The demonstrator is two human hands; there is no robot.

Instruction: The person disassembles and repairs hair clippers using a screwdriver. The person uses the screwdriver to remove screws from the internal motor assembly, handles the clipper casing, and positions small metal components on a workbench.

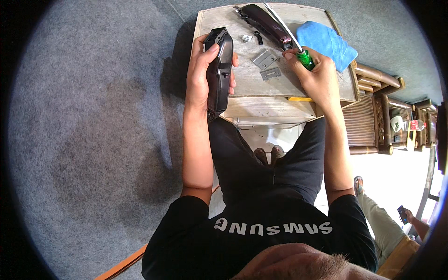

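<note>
My left hand point(198, 79) wraps round a black hair clipper point(219, 74), held upright at the left side of a small wooden table point(245, 88). The thumb presses near its top end. In my right hand point(322, 79) is a screwdriver point(305, 59), gripped by its green handle with the shaft pointing up and away. A second, dark maroon hair clipper point(263, 22) lies at the far side, partly behind the shaft. Two metal clipper blades point(264, 59) lie flat between my hands. Beyond them are a small white part point(247, 38) and a small black part point(259, 38).
A folded blue cloth point(322, 41) lies at the table's far right. Something yellow point(299, 99) shows at the near edge, above my legs. Bamboo furniture point(359, 122) stands to the right, with a bottle point(415, 125) on it. Another person's hand point(410, 216) holds a phone at lower right.
</note>
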